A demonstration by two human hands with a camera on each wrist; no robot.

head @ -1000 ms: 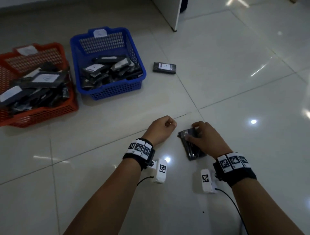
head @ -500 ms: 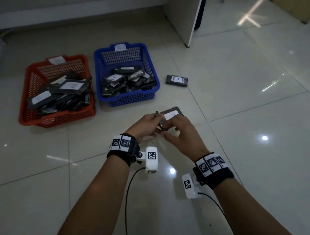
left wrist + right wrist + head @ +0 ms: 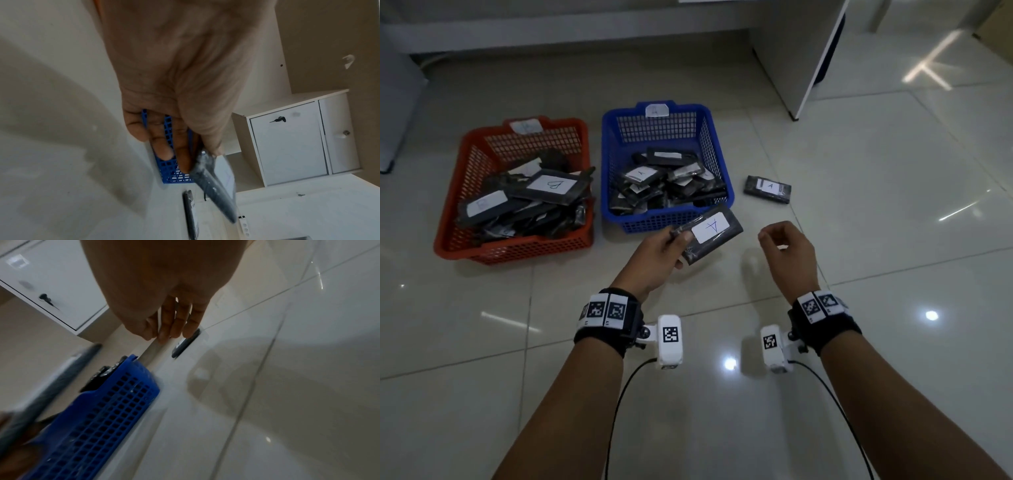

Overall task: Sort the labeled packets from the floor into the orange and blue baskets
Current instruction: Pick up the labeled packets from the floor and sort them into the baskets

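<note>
My left hand (image 3: 666,245) grips a dark packet (image 3: 710,236) with a white label marked A, held just in front of the blue basket (image 3: 719,150). In the left wrist view the thumb and fingers pinch that packet (image 3: 213,183) edge-on. My right hand (image 3: 784,245) hovers to the right of it, fingers loosely curled and holding nothing; the right wrist view shows its fingers (image 3: 174,322) bare. Another packet marked A (image 3: 767,189) lies on the floor right of the blue basket. The orange basket (image 3: 458,192) stands to the left; both baskets hold several packets.
A white cabinet (image 3: 798,51) stands behind and right of the baskets, its locked door (image 3: 287,142) visible in the left wrist view. Glossy floor tiles (image 3: 893,212) stretch to the right and front. Cables trail from both wrist cameras.
The packet was lifted off the floor by both hands, then passed to the left hand alone. The right hand let go and drew away to the right. My view tilted up.
</note>
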